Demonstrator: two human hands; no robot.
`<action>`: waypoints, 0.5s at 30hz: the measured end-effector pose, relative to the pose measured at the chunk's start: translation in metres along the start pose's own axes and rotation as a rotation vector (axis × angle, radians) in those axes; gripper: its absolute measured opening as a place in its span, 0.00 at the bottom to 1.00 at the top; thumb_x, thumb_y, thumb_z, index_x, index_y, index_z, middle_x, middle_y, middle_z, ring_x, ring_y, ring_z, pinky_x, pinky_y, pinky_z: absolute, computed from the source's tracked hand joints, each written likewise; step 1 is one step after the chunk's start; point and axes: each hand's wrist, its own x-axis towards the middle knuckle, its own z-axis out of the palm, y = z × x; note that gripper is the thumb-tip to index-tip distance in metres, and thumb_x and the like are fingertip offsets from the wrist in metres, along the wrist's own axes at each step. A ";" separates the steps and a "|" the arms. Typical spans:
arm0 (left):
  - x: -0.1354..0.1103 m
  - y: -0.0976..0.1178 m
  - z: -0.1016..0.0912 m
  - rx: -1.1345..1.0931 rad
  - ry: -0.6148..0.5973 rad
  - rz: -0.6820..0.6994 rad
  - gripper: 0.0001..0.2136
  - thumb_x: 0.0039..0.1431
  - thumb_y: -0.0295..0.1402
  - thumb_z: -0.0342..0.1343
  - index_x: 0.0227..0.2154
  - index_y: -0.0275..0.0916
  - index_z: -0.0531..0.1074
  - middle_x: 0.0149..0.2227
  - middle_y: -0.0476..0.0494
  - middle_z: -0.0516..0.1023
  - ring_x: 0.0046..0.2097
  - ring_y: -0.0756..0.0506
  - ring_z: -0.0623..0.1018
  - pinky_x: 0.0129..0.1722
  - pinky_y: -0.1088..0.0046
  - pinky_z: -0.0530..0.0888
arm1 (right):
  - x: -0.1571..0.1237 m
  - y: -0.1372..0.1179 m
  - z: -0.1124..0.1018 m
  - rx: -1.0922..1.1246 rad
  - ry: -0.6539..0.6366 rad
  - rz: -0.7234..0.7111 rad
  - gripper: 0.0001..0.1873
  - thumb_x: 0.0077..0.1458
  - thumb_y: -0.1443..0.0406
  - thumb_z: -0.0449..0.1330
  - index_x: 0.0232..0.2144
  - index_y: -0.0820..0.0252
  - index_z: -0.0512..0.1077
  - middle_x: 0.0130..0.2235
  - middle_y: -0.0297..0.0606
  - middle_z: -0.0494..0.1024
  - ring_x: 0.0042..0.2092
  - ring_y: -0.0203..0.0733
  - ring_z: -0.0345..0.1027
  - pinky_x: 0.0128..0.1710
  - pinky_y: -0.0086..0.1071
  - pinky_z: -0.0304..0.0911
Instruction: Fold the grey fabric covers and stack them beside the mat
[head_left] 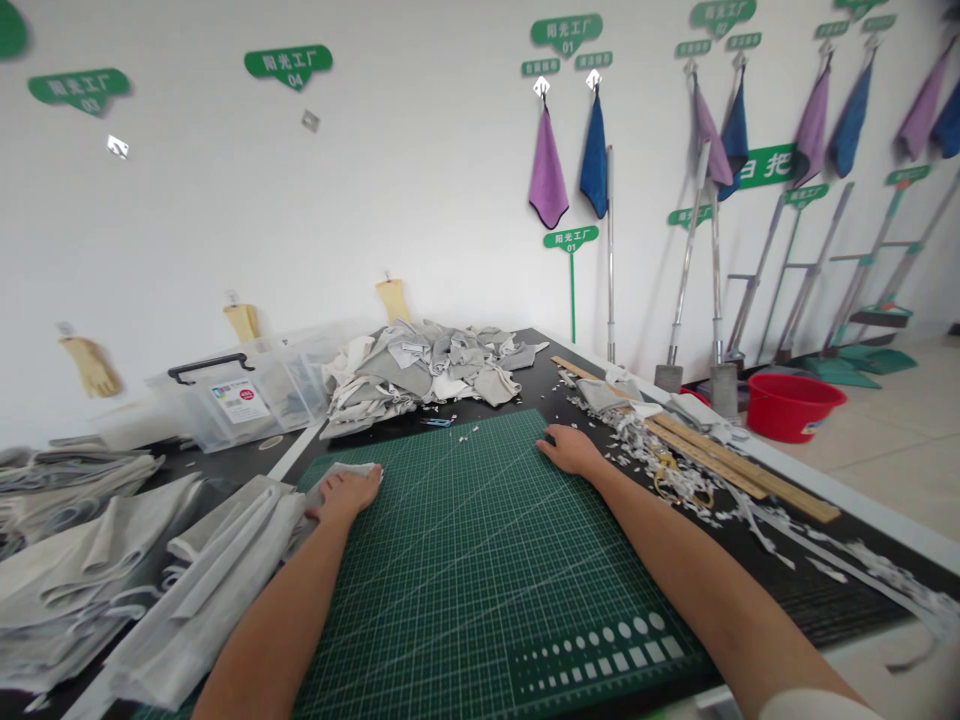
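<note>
Our forearms point(285, 620) crossed a green cutting mat point(465, 560). Our left grip point(345, 495) lay open on limp, light gray cloth point(232, 535); our right grip point(571, 450) rested open.

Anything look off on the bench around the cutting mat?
Yes: white fabric scraps are strewn across the black table right of the green cutting mat, half-burying yellow-handled scissors. It looks messy beside the neatly layered grey cloth on the left.

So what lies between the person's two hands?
In the head view, a green gridded cutting mat spans the stretch between the left hand and the right hand.
</note>
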 end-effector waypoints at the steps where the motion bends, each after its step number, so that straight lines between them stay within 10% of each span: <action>1: 0.000 -0.003 -0.002 0.014 -0.006 0.002 0.39 0.49 0.58 0.39 0.54 0.28 0.62 0.59 0.22 0.57 0.60 0.26 0.56 0.47 0.46 0.62 | 0.000 0.000 0.000 0.001 0.001 0.000 0.24 0.58 0.51 0.46 0.46 0.62 0.69 0.47 0.46 0.73 0.48 0.46 0.66 0.48 0.33 0.56; 15: -0.012 -0.027 -0.039 0.153 0.008 0.108 0.32 0.55 0.51 0.39 0.45 0.25 0.70 0.43 0.17 0.71 0.48 0.25 0.69 0.41 0.46 0.64 | 0.000 0.001 0.002 0.000 0.015 -0.011 0.25 0.58 0.51 0.46 0.45 0.62 0.69 0.46 0.47 0.73 0.48 0.46 0.66 0.48 0.33 0.56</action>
